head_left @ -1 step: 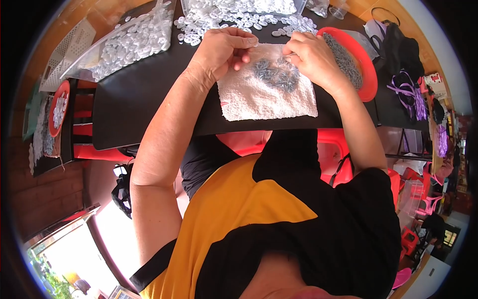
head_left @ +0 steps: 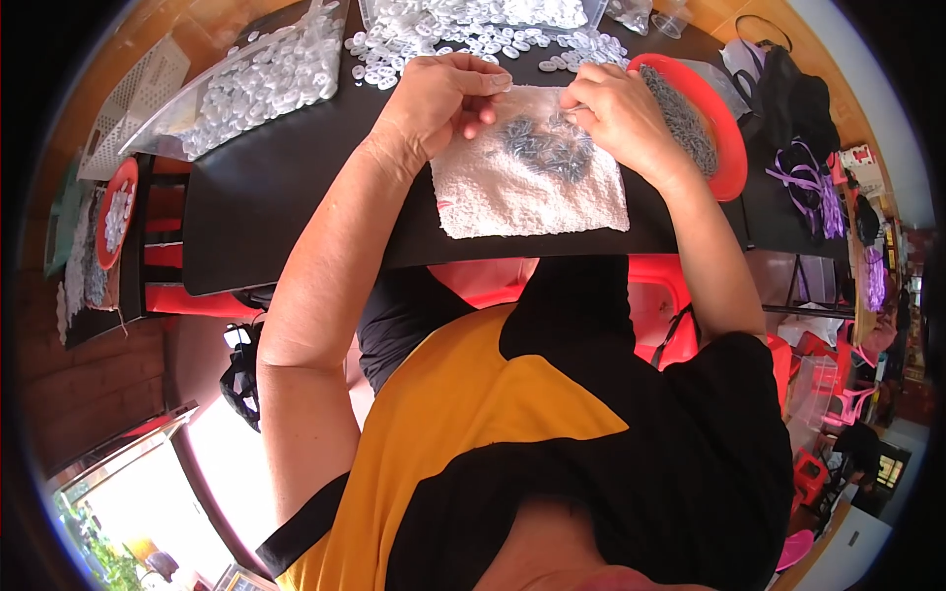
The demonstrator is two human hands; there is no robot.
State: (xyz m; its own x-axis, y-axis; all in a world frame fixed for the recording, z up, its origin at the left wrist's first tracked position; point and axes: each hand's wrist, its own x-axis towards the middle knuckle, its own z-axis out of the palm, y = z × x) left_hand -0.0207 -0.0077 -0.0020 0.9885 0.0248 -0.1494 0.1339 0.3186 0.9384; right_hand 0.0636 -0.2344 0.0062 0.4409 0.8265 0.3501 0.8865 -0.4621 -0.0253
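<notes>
A pale, rough-textured cloth [head_left: 532,209] lies on the black table, with a loose heap of small grey, thin metal-looking pieces [head_left: 548,150] on it. Over the cloth's far left corner, my left hand [head_left: 440,97] is closed, thumb and forefinger pinched together. Whatever is between those fingertips is too small to make out. Opposite it, at the far right corner, my right hand [head_left: 619,110] also pinches, fingers bent down beside the grey heap; what it holds is hidden. The two hands are apart. Just right of my right hand, a red basin [head_left: 727,148] holds many more grey pieces.
White oval plastic pieces [head_left: 379,61] lie scattered beyond my hands, before a clear bin [head_left: 603,14] of them. A clear bag [head_left: 320,91] of similar pieces sits at the left. Purple ribbons [head_left: 814,192] and a black bag [head_left: 783,98] lie far right.
</notes>
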